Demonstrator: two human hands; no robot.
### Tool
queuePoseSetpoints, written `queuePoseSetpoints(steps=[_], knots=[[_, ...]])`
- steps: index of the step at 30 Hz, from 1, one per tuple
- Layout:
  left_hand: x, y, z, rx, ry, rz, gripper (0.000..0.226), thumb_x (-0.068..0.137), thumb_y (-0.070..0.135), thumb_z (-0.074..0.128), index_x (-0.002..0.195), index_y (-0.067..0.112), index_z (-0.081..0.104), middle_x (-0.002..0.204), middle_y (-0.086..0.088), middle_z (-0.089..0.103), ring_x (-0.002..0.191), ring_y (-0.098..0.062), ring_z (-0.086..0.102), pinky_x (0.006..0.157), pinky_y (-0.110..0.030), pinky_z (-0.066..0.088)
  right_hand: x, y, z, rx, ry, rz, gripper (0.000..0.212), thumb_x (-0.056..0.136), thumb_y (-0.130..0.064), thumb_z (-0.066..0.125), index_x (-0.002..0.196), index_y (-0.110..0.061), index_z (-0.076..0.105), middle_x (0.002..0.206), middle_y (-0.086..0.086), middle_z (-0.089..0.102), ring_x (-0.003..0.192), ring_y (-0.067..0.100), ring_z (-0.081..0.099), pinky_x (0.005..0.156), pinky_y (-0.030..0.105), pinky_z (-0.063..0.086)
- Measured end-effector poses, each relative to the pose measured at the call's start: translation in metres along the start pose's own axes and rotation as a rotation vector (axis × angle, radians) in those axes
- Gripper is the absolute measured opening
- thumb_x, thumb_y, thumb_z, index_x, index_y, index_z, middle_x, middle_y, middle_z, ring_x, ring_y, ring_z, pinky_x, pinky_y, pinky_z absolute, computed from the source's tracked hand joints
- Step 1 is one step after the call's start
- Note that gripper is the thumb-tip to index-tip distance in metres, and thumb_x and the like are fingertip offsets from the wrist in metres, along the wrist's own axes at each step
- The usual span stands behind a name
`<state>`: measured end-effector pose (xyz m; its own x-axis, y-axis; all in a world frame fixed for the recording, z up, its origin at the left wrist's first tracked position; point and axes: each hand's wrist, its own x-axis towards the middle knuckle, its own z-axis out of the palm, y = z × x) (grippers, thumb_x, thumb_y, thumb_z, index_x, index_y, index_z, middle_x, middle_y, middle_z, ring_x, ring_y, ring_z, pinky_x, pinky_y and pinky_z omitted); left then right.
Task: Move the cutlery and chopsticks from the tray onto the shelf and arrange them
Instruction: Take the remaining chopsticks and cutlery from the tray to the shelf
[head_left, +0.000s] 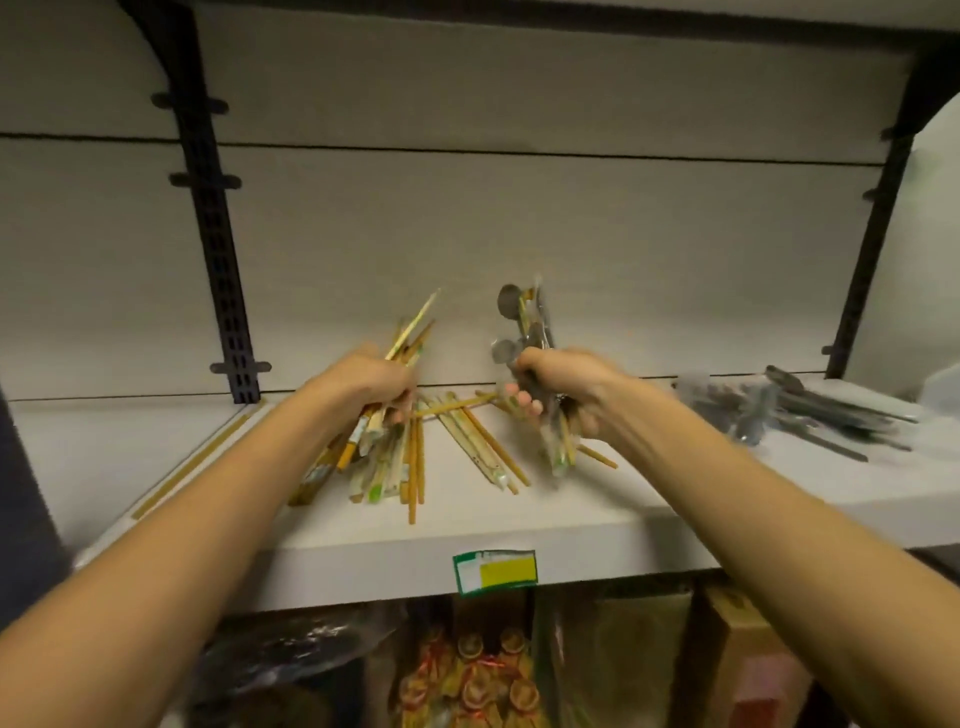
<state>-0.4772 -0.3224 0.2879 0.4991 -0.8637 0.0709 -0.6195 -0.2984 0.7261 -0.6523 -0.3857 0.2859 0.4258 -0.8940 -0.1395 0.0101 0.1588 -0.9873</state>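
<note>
White store shelf (467, 540), both hands raised over it with bundles

Left hand (379, 384) fisted round a bunch of wrapped chopsticks (410, 332), tips fanning up and lower ends hanging down toward the shelf; right hand (561, 389) curled tight on a bundle of spoons (519, 317) in clear wrap, bowls up. More loose chopsticks (478, 441) lie scattered on the shelf between and under the hands. Grey cutlery pile (810, 410) sits well to the right, blurred. Green-yellow price label (493, 570) on the shelf front edge; packaged goods (483, 675) below
</note>
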Motion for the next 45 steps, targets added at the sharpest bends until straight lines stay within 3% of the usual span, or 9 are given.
queuePoseSetpoints(steps=[2, 5, 10, 15, 22, 28, 32, 37, 45], knots=[[-0.001, -0.005, 0.003, 0.042, 0.052, -0.052, 0.02, 0.079, -0.001, 0.055, 0.059, 0.004, 0.052, 0.047, -0.008, 0.053, 0.034, -0.013, 0.046, 0.035, -0.015, 0.031, 0.016, 0.005, -0.006, -0.027, -0.029, 0.02, 0.005, 0.096, -0.006, 0.045, 0.097, -0.002, 0.045, 0.063, 0.015, 0.053, 0.039, 0.016, 0.05, 0.035, 0.021, 0.042], [0.0, -0.01, 0.003, 0.146, 0.127, -0.126, 0.011, 0.083, 0.013, 0.06, 0.083, 0.004, 0.055, 0.079, -0.013, 0.057, 0.066, -0.022, 0.052, 0.055, -0.028, 0.038, 0.028, 0.01, -0.013, -0.107, -0.094, 0.056, 0.007, 0.096, -0.009, 0.045, 0.095, -0.002, 0.045, 0.051, 0.011, 0.054, 0.052, 0.022, 0.051, 0.046, 0.032, 0.045], [-0.002, -0.014, 0.014, 0.201, 0.184, -0.187, 0.025, 0.085, 0.023, 0.062, 0.101, 0.006, 0.05, 0.101, -0.014, 0.058, 0.093, -0.029, 0.056, 0.071, -0.031, 0.043, 0.034, 0.014, -0.021, -0.216, -0.164, 0.029, 0.007, 0.093, -0.004, 0.049, 0.088, 0.0, 0.047, 0.053, 0.015, 0.055, 0.033, 0.02, 0.055, 0.032, 0.024, 0.046], [-0.003, -0.015, 0.028, 0.243, 0.178, -0.214, 0.031, 0.082, 0.027, 0.067, 0.101, 0.011, 0.048, 0.099, -0.008, 0.055, 0.091, -0.025, 0.053, 0.068, -0.029, 0.04, 0.037, 0.019, -0.017, -0.231, -0.195, 0.032, 0.011, 0.083, 0.007, 0.06, 0.09, 0.003, 0.052, 0.073, 0.021, 0.061, 0.051, 0.027, 0.062, 0.046, 0.036, 0.056], [0.006, -0.024, 0.018, 0.247, 0.126, -0.145, 0.045, 0.076, 0.032, 0.073, 0.112, 0.012, 0.054, 0.105, -0.006, 0.058, 0.096, -0.023, 0.057, 0.08, -0.032, 0.051, 0.038, 0.022, -0.008, -0.433, -0.082, -0.079, 0.015, 0.08, -0.007, 0.07, 0.081, -0.002, 0.055, 0.071, 0.012, 0.063, 0.051, 0.018, 0.061, 0.042, 0.023, 0.047], [0.016, -0.038, 0.014, 0.356, 0.043, -0.003, 0.065, 0.074, 0.054, 0.074, 0.119, 0.013, 0.052, 0.115, -0.005, 0.056, 0.099, -0.022, 0.052, 0.081, -0.032, 0.046, 0.043, 0.026, 0.004, -0.805, 0.042, -0.236, 0.034, 0.073, -0.026, 0.078, 0.097, -0.007, 0.064, 0.097, 0.01, 0.066, 0.093, 0.026, 0.064, 0.087, 0.038, 0.054], [0.022, -0.046, 0.008, 0.361, 0.035, 0.102, 0.056, 0.08, 0.055, 0.067, 0.114, 0.012, 0.059, 0.109, -0.005, 0.059, 0.102, -0.025, 0.056, 0.08, -0.03, 0.045, 0.04, 0.028, 0.009, -0.984, 0.118, -0.349, 0.021, 0.081, -0.03, 0.073, 0.087, -0.01, 0.073, 0.087, 0.004, 0.066, 0.087, 0.02, 0.059, 0.073, 0.025, 0.043], [0.027, -0.057, -0.001, 0.259, 0.073, 0.146, 0.039, 0.089, 0.048, 0.06, 0.106, 0.012, 0.065, 0.11, -0.007, 0.062, 0.099, -0.025, 0.056, 0.076, -0.028, 0.042, 0.04, 0.032, 0.011, -1.162, 0.259, -0.487, 0.026, 0.088, -0.035, 0.063, 0.092, -0.013, 0.076, 0.103, 0.01, 0.071, 0.109, 0.03, 0.056, 0.091, 0.033, 0.043], [0.037, -0.075, -0.016, 0.093, 0.141, 0.112, 0.024, 0.097, 0.033, 0.052, 0.112, 0.015, 0.055, 0.11, -0.008, 0.061, 0.094, -0.026, 0.056, 0.075, -0.031, 0.043, 0.048, 0.019, 0.015, -1.078, 0.239, -0.531, 0.026, 0.098, -0.03, 0.051, 0.105, -0.01, 0.067, 0.093, 0.008, 0.066, 0.088, 0.028, 0.059, 0.076, 0.032, 0.046]])
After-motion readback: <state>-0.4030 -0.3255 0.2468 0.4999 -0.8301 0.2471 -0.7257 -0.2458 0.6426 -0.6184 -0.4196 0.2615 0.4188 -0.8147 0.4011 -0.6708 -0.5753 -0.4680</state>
